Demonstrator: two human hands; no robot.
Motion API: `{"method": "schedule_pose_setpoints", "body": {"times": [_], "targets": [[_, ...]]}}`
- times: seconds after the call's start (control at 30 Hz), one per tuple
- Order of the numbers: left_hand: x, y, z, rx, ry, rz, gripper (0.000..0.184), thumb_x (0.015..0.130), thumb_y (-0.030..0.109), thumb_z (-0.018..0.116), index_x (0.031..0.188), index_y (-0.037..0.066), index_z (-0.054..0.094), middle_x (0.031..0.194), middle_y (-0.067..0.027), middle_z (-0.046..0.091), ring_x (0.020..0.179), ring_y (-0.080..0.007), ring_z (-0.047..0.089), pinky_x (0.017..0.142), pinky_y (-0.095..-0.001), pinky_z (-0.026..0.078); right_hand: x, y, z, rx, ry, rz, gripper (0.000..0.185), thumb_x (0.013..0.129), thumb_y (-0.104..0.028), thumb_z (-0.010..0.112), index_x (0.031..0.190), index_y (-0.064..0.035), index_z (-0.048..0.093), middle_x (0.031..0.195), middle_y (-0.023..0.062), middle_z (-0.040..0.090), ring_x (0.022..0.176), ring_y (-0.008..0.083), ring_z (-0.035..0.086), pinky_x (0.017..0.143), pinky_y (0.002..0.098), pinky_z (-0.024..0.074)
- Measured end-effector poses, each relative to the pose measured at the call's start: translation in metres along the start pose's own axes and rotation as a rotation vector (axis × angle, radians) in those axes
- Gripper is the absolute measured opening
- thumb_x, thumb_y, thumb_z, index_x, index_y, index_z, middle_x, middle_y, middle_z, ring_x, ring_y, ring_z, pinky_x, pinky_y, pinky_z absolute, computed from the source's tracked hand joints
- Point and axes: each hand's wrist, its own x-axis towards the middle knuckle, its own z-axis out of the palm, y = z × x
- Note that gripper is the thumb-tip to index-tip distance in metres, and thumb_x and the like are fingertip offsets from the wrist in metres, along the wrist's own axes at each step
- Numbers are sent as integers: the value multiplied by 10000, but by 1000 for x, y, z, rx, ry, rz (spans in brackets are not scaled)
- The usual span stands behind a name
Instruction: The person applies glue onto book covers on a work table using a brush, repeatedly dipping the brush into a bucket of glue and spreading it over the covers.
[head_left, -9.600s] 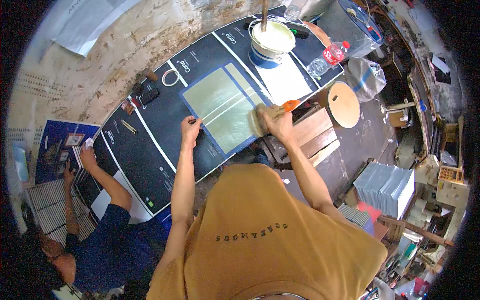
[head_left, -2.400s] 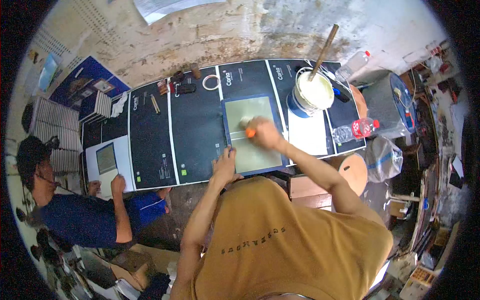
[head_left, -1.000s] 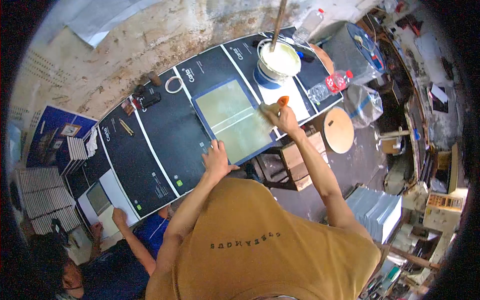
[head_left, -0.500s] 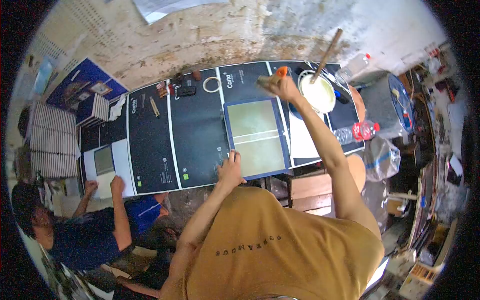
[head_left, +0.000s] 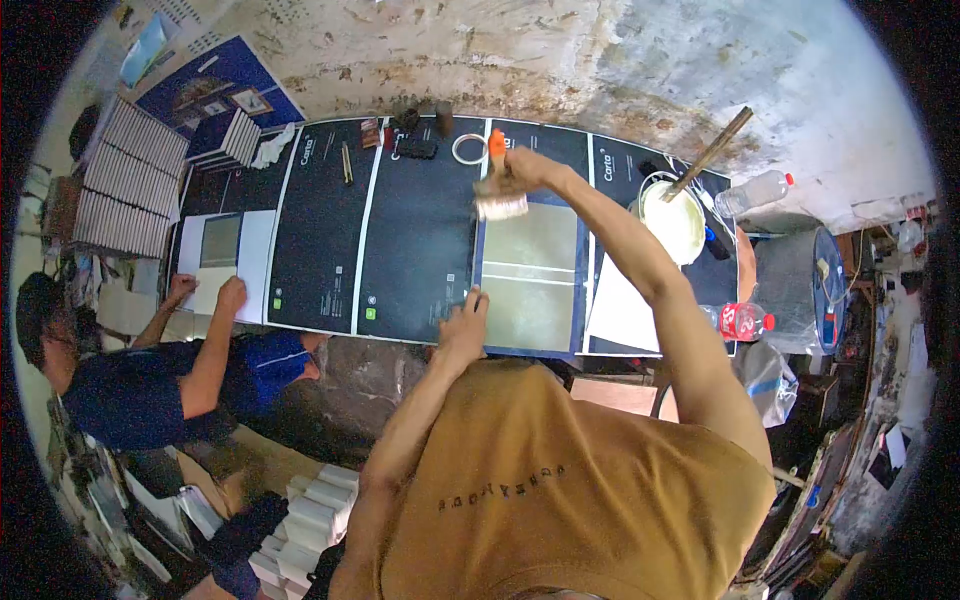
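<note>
My right hand (head_left: 527, 172) is closed round a wide brush (head_left: 502, 206) with an orange handle end, its bristles at the upper left corner of a blue-edged panel (head_left: 530, 325). The panel has two grey-green boards with pale lines between them. My left hand (head_left: 464, 325) rests at the panel's lower left edge, fingers apart and nothing held. A bucket of white paste (head_left: 673, 222), with a wooden stick (head_left: 715, 148) in it, stands right of the panel, partly behind my right forearm.
White paper (head_left: 622, 315) lies beside the bucket. Bottles (head_left: 741, 321) are at the right. A tape roll (head_left: 468, 149) and a black object (head_left: 414, 148) lie near the wall. A co-worker (head_left: 130, 385) handles a small panel (head_left: 221, 243) at the left, near stacked books (head_left: 125, 180).
My right hand has moved with the brush from above the panel near the bucket to the panel's upper left corner. My left hand stays at the lower left edge. The camera view has shifted.
</note>
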Motion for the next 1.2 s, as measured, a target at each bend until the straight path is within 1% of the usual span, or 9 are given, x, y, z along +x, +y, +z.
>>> {"method": "schedule_pose_setpoints", "body": {"times": [0.03,0.23,0.47,0.6,0.73,0.87,0.93,1.07,1.2], "targets": [[-1,0,-1,-10,3,-2,1052,604,105,912,1482,111,333,1596,-92,266,1275,-388,504,949,-605,491,8,7,-3,-204,18,143,306,807,-300,737,1055,-123,712,939,185,711,856,378,677,706,472,536],[-2,4,-15,-31,-31,-30,1050,602,102,915,1480,123,339,1595,-84,271,1288,-384,496,972,-585,486,-56,-30,6,-254,426,-495,310,764,-145,716,1071,-174,697,968,117,669,906,340,633,783,450,526],[4,1,-15,23,-56,-6,1073,553,161,951,1447,112,361,1585,-90,279,1285,-391,496,952,-576,505,-148,-53,112,212,247,-278,263,823,-260,678,949,-29,693,836,222,669,814,417,652,773,493,521],[-2,-1,-21,24,-22,58,1093,539,179,959,1446,106,353,1567,-98,292,1273,-391,504,953,-575,502,-163,9,137,142,450,109,403,899,-360,630,746,11,674,657,235,628,592,392,637,558,473,499],[6,-8,-14,42,5,92,1105,523,184,965,1440,96,353,1542,-107,311,1255,-395,514,943,-580,501,-197,39,77,0,730,575,245,845,-301,693,918,-72,739,764,205,693,709,387,691,636,472,539],[3,-7,-14,18,28,144,1086,513,179,968,1412,74,368,1534,-123,316,1238,-406,522,929,-590,499,-169,-11,38,419,901,548,308,809,-301,736,937,-20,725,858,216,708,772,407,688,705,430,549],[7,-5,-18,47,-8,137,1072,512,178,968,1398,68,375,1530,-130,318,1235,-410,524,927,-592,499,-128,32,74,434,804,107,333,813,-323,743,967,-28,724,870,205,712,784,392,691,725,430,542],[7,-3,-22,79,-42,118,1060,518,188,969,1389,71,376,1524,-136,322,1233,-411,525,921,-596,501,-108,74,41,216,585,535,360,821,-389,721,858,-31,730,792,212,699,755,403,685,693,455,544],[7,-4,-19,72,-44,100,1085,538,208,966,1420,80,349,1521,-131,325,1244,-399,519,932,-573,509,-79,57,10,12,561,233,331,846,-393,713,1005,-105,754,920,190,720,850,353,702,760,432,552]]}}
